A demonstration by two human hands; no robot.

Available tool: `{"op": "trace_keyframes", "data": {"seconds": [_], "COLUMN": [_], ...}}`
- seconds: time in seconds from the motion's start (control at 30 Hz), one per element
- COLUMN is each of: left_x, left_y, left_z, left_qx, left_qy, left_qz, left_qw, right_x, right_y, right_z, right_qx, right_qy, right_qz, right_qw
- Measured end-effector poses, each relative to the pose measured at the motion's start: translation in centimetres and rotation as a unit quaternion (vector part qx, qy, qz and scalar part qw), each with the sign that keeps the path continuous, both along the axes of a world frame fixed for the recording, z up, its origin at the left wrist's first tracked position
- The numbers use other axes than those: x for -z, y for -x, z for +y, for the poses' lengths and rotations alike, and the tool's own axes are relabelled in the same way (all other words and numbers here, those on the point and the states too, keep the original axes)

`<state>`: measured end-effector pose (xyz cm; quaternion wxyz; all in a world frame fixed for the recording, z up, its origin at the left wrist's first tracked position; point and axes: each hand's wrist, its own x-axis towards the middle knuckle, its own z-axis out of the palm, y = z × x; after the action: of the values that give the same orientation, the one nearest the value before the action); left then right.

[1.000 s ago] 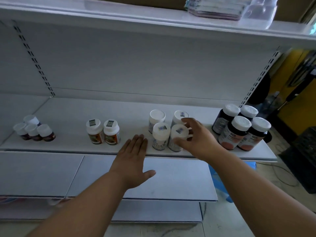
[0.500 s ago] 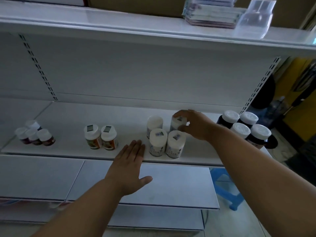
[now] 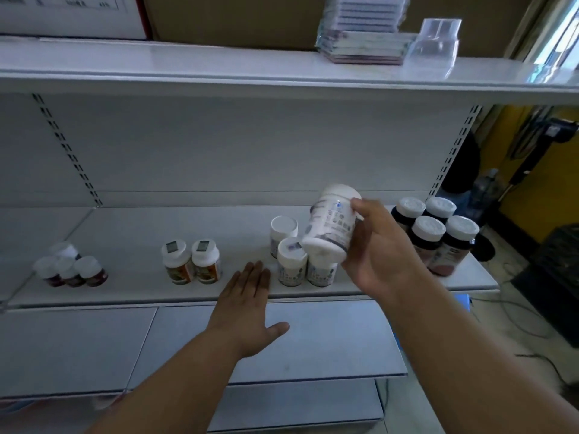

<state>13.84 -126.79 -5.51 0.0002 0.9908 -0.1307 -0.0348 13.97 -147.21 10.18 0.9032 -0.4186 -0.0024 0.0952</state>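
The white bottle, standing in its cluster half a second ago, now hangs tilted above three neighbours on the shelf, my right grip curled round it; my left grip lies flat, fingers straight, at the shelf edge. Pickup looks done.

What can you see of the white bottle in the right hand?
The white bottle looks like smooth plastic, with a white cap closed on top and a pale label carrying dark print and a small blue mark; the print is too blurred to read. It is tilted, cap up and away, base toward the camera. The right hand holds it by its right side, above three similar bottles standing on the shelf.
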Motion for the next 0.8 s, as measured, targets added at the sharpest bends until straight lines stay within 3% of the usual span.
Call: {"op": "trace_keyframes", "data": {"seconds": [0.07,0.17,0.47,0.67,0.8], "left_x": [0.1,0.2,0.1,0.1,0.0], "left_y": [0.1,0.1,0.3,0.3,0.2], "left_z": [0.0,0.0,-0.1,0.0,0.0], "left_qx": [0.002,-0.006,-0.008,-0.005,-0.003], "left_qy": [-0.013,-0.012,0.014,0.020,0.016], "left_qz": [0.003,-0.001,-0.010,-0.013,-0.015], "left_qw": [1.000,1.000,1.000,1.000,1.000], "right_x": [0.1,0.4,1.3,0.9,1.2], "right_y": [1.4,2.8,3.8,3.8,4.1], "right_z": [-0.1,-0.3,0.1,-0.2,-0.1], "right_qx": [-0.043,-0.085,-0.186,-0.196,-0.186], "right_qy": [-0.057,-0.096,-0.086,-0.068,-0.056], "right_qz": [0.069,0.098,0.039,0.085,0.051], "right_qw": [0.995,0.987,0.978,0.975,0.980]}}
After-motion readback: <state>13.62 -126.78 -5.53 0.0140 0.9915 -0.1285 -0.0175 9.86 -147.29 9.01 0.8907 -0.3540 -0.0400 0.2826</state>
